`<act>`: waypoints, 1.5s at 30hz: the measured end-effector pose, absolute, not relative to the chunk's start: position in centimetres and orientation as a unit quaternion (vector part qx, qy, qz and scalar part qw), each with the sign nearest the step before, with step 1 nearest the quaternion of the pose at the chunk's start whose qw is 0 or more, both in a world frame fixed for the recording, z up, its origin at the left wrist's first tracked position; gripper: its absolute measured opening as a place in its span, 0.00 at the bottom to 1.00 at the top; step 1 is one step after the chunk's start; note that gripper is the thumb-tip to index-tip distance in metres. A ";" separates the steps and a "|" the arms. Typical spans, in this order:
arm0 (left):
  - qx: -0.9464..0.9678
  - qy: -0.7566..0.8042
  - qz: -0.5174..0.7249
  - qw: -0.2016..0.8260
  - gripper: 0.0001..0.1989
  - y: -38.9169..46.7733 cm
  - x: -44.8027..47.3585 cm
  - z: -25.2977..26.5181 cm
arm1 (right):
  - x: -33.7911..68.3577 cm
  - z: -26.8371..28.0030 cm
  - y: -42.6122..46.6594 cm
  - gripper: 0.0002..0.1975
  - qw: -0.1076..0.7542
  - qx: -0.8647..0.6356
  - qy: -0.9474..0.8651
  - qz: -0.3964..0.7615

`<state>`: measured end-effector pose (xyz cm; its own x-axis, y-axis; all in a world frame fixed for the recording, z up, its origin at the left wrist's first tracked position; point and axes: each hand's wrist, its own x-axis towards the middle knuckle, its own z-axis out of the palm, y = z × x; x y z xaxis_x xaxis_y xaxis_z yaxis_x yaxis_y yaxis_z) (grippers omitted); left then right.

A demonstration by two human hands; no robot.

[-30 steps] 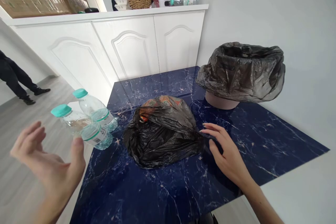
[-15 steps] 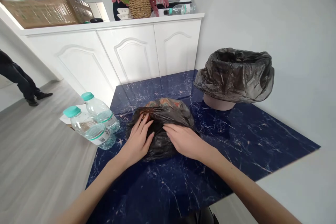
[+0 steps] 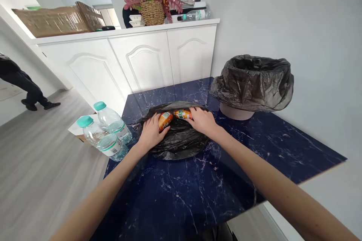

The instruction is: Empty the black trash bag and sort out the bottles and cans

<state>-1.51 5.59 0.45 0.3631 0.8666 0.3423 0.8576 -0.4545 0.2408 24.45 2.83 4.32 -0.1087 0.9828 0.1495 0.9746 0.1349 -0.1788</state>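
A crumpled black plastic bag [image 3: 178, 143] lies on a dark blue marbled mat [image 3: 215, 180]. Orange packaging [image 3: 164, 119] shows at the bag's opening. My left hand [image 3: 149, 133] rests on the bag's left side, fingers against the orange item. My right hand [image 3: 202, 120] presses on the bag's far right edge, next to a second orange item [image 3: 182, 113]. Whether either hand grips the plastic cannot be told. A bin [image 3: 253, 86] lined with a black bag stands behind, to the right.
Two clear bottles [image 3: 106, 133] with teal caps lie at the mat's left edge. White cabinets [image 3: 141, 60] stand behind, carrying a plant basket [image 3: 152, 7] and a cardboard box [image 3: 56, 20]. Another person's legs [image 3: 25, 86] are at far left.
Both hands came onto the bag, then slid toward its far edge. The bag is flatter and its opening wider, exposing the orange items. My view shifted slightly.
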 end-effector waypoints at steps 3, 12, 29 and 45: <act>0.823 0.523 0.220 0.032 0.33 6.3 -1.4 0.4 | 25.0 3.8 4.6 0.26 0.111 -0.654 -0.748 0.029; 0.814 0.513 0.254 0.102 0.31 4.0 -0.4 0.5 | 29.7 2.0 3.8 0.34 0.132 -0.604 -0.781 0.087; 0.755 0.504 0.359 0.216 0.30 1.4 2.8 -0.9 | 29.8 6.1 -1.0 0.21 0.076 -0.553 -0.828 -0.054; 0.705 0.522 0.409 0.250 0.29 1.4 2.2 -2.2 | 31.3 5.1 1.1 0.32 0.248 -0.485 -0.826 0.146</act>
<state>2.16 1.39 -2.15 0.1192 0.9414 0.3156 0.5318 -0.3290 0.7804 31.26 1.08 5.09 -0.4059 0.8739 0.2676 0.7288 0.4861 -0.4821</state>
